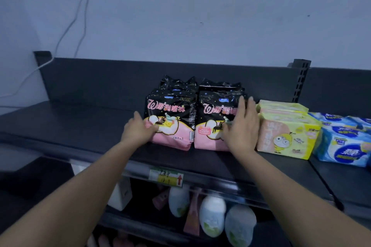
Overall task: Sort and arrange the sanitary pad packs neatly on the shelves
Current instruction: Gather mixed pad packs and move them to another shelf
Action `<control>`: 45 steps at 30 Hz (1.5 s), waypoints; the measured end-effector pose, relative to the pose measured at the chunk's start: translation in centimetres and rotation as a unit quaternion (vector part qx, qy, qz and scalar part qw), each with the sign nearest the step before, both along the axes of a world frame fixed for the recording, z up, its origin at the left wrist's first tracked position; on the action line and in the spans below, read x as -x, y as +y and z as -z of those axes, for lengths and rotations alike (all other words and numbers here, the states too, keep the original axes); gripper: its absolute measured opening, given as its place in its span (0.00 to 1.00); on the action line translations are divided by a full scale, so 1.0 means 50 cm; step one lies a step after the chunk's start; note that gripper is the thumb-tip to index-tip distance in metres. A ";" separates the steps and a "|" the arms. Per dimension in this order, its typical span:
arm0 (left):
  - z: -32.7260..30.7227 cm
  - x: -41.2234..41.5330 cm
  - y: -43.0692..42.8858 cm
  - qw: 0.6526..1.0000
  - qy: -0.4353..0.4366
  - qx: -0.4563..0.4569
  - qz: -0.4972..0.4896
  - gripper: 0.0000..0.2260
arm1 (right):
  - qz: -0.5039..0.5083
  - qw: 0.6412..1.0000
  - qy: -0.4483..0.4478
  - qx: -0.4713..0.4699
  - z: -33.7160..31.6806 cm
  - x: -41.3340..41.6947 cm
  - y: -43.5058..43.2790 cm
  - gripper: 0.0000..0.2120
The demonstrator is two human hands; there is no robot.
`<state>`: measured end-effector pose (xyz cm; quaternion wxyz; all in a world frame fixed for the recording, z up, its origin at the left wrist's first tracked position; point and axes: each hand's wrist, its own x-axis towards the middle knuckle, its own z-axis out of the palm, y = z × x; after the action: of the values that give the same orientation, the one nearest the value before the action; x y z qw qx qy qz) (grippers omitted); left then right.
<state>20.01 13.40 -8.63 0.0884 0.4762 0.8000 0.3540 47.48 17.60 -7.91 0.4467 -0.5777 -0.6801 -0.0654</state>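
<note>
i'm squaring up the front black-and-pink packs on the top shelf [80,126], which i take to be the tidying step for this one group. the left pack [172,118] stands upright just above the price tag [166,176] on the shelf edge. the right pack [212,118] stands up and to the right of the tag, touching its neighbour, with more of the same kind behind each.

my left hand [138,129] is released, fingers laid against the left pack's outer side and lower front, grasping nothing. my right hand [241,128] is released too, flat over the right pack's front and outer edge. further right of the tag sits the yellow stack [287,136], then the blue packs [345,142].

next, i judge, it wants an even push from both palms so the two faces line up without tipping. these packs are soft, glossy film pillows, crinkled at the top seals, so they should bulge and give rather than slide like boxes. the shelf is matte, dark and flat; the yellow stack looks squarer and firmer.
</note>
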 end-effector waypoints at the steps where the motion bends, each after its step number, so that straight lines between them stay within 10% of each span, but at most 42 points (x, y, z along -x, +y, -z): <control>1: -0.003 0.005 -0.018 0.999 0.036 0.011 -0.005 0.37 | -0.012 0.999 -0.033 -0.023 -0.004 0.013 -0.006 0.42; 17: -0.031 0.269 -0.543 0.922 0.276 0.190 -0.191 0.21 | -0.376 0.895 -0.237 0.022 -0.019 0.441 -0.276 0.33; 45: -0.028 0.287 -1.872 0.712 0.192 0.360 -0.572 0.18 | -0.741 0.594 -0.313 -0.019 0.019 0.925 -1.471 0.29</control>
<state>5.66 -80.17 -7.20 -0.1217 -0.0821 0.9861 -0.0773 1.23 -55.95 -8.87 0.1116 0.1898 -0.9704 0.0988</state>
